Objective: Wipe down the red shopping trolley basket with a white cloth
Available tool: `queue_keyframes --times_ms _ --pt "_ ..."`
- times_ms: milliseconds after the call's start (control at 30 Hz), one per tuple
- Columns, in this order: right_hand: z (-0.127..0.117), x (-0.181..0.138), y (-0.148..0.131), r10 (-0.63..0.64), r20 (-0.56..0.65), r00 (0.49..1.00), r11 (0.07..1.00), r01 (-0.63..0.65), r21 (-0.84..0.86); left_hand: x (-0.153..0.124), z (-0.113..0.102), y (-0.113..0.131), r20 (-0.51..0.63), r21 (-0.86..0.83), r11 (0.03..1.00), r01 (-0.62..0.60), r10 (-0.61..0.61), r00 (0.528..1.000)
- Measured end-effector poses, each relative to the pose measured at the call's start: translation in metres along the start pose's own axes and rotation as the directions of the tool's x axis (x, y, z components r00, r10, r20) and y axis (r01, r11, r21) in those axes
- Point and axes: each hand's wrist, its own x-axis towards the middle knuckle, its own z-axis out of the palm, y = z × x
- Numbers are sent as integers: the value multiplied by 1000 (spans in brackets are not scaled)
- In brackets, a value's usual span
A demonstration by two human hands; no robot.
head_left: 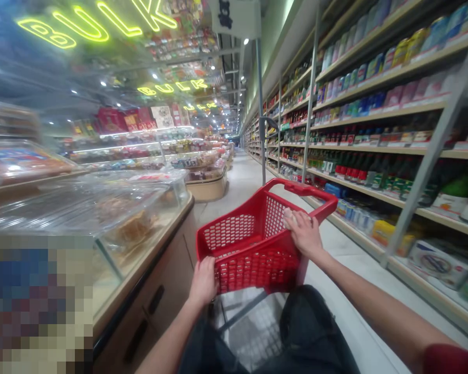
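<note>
A red plastic shopping cart (257, 265) with perforated basket walls stands across the aisle in front of my legs, its handle end at the right. My left hand (204, 280) is closed over the rim at the basket's left end. Nearer the handle, my right hand (304, 234) is wrapped over the near side's rim, its fingers reaching inside. Something small and pale shows at those fingertips, too blurred to name. The part of the basket floor that I can see bears no goods. A grey pole (260, 104) with a sign on top rises behind the cart.
On the left runs a display counter (164, 249) with clear covers over packaged food. Tall shelves (374, 117) of cans, bottles and boxes line the right side. The aisle floor (239, 171) stretches ahead between them. Neon BULK signs (97, 23) hang overhead.
</note>
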Motion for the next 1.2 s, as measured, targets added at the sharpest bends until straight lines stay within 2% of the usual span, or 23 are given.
queue_keyframes --times_ms 100,200,267,333,467,533,600,700,767,833,933,1033,1100,1200 --pt "2 -4 -6 64 -95 993 998 -65 -15 -1 -1 4 13 13 1000 12 -13 1000" --pt "17 -11 -30 -78 -122 989 996 82 27 1 -4 11 106 39 995 93 -97 990" --pt "25 -13 -35 -117 -94 989 992 120 26 2 -5 14 163 62 988 141 -149 975" --pt "25 -11 -23 -73 -51 996 997 73 -8 3 -6 14 193 80 980 183 -196 961" --pt "9 2 22 132 -20 991 985 -133 -111 2 -3 9 199 87 964 250 -263 944" --pt "3 6 27 166 -8 986 979 -165 -116 4 -4 9 196 91 959 269 -282 939" --pt "4 7 11 98 29 995 993 -96 -67 7 -5 13 198 116 948 295 -313 929" --pt "15 2 -43 -83 97 992 995 76 69 14 -4 29 191 141 938 316 -339 921" --pt "24 -1 -75 -172 111 979 978 156 141 18 2 41 171 98 962 253 -267 948" --pt "30 -2 -89 -227 111 968 964 207 168 20 8 48 149 47 979 197 -201 968" --pt "30 0 -66 -208 116 971 975 196 107 19 10 48 164 8 984 180 -179 970" --pt "20 4 -19 -63 77 995 997 66 -34 16 5 42 181 -12 987 161 -156 971" --pt "13 4 1 23 39 999 995 -19 -102 15 1 40 180 -19 989 147 -141 973" --pt "11 -2 -5 30 35 999 994 -26 -103 15 -2 39 179 -21 991 133 -127 976"
